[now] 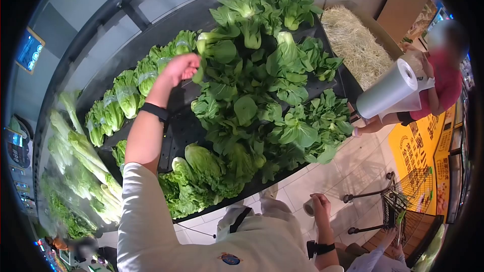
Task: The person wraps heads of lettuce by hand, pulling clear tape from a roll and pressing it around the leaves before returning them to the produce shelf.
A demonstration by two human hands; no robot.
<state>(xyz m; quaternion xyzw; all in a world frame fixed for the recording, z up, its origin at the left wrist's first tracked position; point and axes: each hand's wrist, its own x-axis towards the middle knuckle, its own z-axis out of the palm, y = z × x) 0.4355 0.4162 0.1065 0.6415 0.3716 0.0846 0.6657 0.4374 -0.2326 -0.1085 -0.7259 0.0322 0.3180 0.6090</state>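
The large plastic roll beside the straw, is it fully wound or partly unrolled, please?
Partly unrolled: a loose, see-through sheet hangs off the roll.

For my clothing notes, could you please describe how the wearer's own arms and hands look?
The left hand and right hand are gloveless. A short off-white fabric sleeve covers the upper left arm, with a black band near that wrist; a black strap with a chunky dark case circles the right wrist.
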